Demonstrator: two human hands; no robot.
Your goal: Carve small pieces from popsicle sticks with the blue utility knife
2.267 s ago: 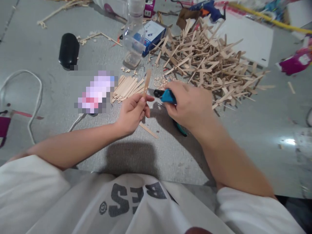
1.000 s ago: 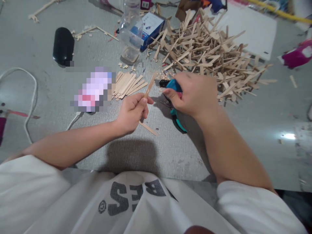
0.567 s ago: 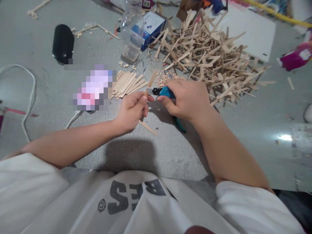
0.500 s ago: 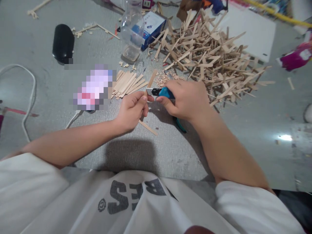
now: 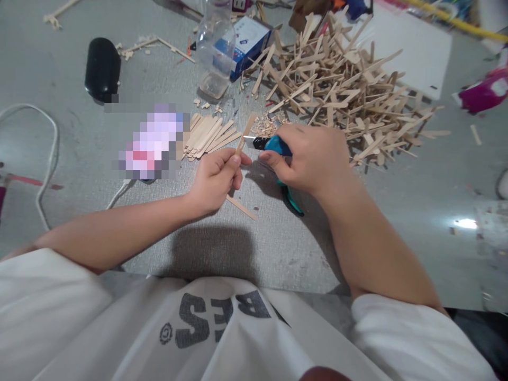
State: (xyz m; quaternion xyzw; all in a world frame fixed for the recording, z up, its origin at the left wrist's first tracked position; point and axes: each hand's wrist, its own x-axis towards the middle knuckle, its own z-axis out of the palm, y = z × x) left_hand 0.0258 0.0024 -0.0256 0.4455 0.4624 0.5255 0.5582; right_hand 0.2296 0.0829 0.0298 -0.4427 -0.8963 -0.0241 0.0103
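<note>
While the left hand (image 5: 217,177) pinches a thin wooden stick (image 5: 247,128) at frame centre, we see the right hand (image 5: 313,159) wrapped around a blue cutter (image 5: 278,145), its blade (image 5: 249,141) touching the stick or just beside it. We expect the stick to be light, stiff and easily snapped, best gripped near its lower end, away from the blade. At upper centre are a clear bottle (image 5: 214,45) and a blue-and-white box (image 5: 251,41); we cannot make out any contents

Probably a craft workspace, given the knife (image 5: 273,144), wooden sticks (image 5: 337,95) and shavings (image 5: 265,125).
</note>
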